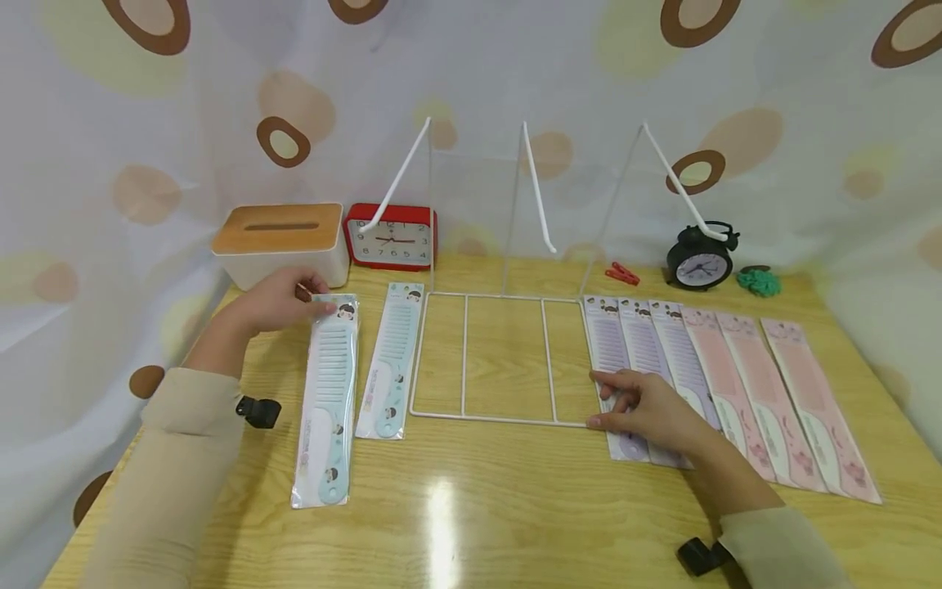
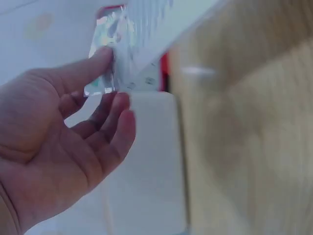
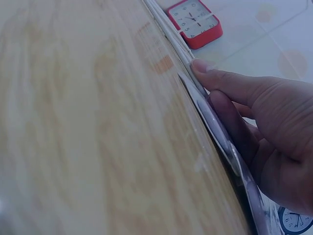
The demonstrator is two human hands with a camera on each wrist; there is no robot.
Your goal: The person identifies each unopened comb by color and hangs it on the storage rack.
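My left hand (image 1: 283, 298) pinches the top end of a light-blue comb (image 1: 333, 401) in a clear packet. In the left wrist view the thumb lies on that comb's packet (image 2: 105, 73), which stands off the tabletop. Another packaged blue comb (image 1: 393, 360) lies between it and a white wire rack (image 1: 508, 420). At the rack's front right corner, my right hand (image 1: 648, 409) holds the wire frame between thumb and forefinger, over the nearest packaged purple comb (image 1: 609, 335). The right wrist view has the right thumb (image 3: 203, 66) against the white wire.
Several purple and pink packaged combs (image 1: 817, 393) lie in a row on the right. Behind stand a wood-topped tissue box (image 1: 280, 229), a red clock (image 1: 390, 237), and a black alarm clock (image 1: 699, 258). A red clip (image 1: 622, 273) and a green bundle (image 1: 758, 282) lie at the back. Three white prongs (image 1: 537, 188) jut forward from the rack.
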